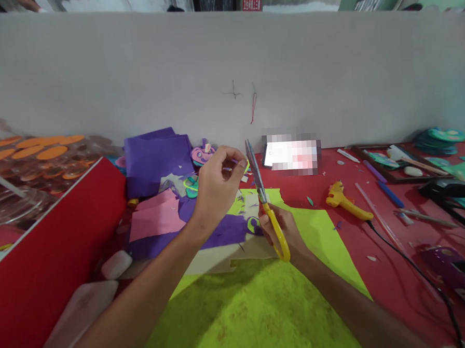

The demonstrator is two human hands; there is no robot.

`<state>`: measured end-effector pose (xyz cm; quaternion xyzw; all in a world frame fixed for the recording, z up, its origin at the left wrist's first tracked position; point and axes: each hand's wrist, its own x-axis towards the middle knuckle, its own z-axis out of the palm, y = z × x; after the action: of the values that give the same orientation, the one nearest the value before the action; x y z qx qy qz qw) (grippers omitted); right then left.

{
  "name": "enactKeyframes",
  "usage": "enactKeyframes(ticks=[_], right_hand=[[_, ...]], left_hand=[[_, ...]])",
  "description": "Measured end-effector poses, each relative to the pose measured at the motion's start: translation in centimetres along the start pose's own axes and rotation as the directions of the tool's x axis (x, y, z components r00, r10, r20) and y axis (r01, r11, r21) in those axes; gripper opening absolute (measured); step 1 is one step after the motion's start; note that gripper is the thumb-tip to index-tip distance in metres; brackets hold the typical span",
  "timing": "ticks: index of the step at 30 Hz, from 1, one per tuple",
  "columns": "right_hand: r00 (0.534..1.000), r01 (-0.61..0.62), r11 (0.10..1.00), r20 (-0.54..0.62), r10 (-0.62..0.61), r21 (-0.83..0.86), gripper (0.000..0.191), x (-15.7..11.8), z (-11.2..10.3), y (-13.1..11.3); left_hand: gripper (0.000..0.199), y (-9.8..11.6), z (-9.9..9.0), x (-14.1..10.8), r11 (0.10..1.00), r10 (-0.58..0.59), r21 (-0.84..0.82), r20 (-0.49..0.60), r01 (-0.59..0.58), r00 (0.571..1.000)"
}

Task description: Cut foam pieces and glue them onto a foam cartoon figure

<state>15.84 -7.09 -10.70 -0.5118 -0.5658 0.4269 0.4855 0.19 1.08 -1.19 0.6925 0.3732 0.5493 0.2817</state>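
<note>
Yellow-handled scissors [276,229] are in my right hand [284,226], with their blades pointing up and away. My left hand [221,180] is raised just left of the blades, its thumb and fingers pinched on a small yellow-green piece [247,166] near the blade tips. Beneath both hands lie yellow-green felt [313,227], purple felt [223,232] and pale scraps. A small purple and green cutout [253,225] rests beside my right hand. Pink felt [157,217] is further left.
Folded purple felt [157,162] and a red divider [65,255] are on the left. A yellow glue gun [347,202], a blue pen [390,194] and a dark tray [423,177] lie on the right. A lit screen [292,155] leans against the grey wall.
</note>
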Motion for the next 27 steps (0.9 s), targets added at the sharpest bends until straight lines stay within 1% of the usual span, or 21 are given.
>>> enactKeyframes(ticks=[3,6,9,10,13,20,27], right_hand=[[1.000,0.014,0.998,0.026,-0.015,0.058,0.062,0.2,0.1,0.7],[0.994,0.054,0.988,0.082,-0.066,0.146,0.061,0.3,0.4,1.7],[0.984,0.107,0.970,0.117,-0.135,0.217,0.058,0.2,0.8,2.3],[0.981,0.113,0.969,0.128,-0.144,0.220,0.057,0.2,0.9,2.4],[0.980,0.107,0.975,0.144,-0.137,0.196,0.060,0.1,1.0,2.0],[0.991,0.101,0.984,0.074,-0.112,0.148,0.064,0.1,0.6,0.9],[0.992,0.094,0.991,0.076,-0.101,0.092,0.064,0.1,0.4,0.9]], left_hand=[[0.004,-0.4,0.0,0.0,0.999,0.019,-0.030,-0.007,-0.019,1.000],[0.011,-0.4,0.0,0.0,0.999,-0.007,-0.040,-0.021,0.006,1.000],[0.003,-0.2,0.1,0.0,0.999,-0.004,-0.038,-0.024,0.003,1.000],[0.001,0.0,0.1,0.0,0.999,0.001,-0.043,-0.027,-0.002,1.000],[0.006,0.4,0.1,0.1,0.998,0.011,-0.054,-0.022,-0.012,1.000],[0.005,1.1,0.2,-0.1,0.999,0.025,-0.043,-0.017,-0.026,1.000],[0.005,1.3,0.5,-0.5,0.999,0.008,-0.038,-0.010,-0.009,1.000]])
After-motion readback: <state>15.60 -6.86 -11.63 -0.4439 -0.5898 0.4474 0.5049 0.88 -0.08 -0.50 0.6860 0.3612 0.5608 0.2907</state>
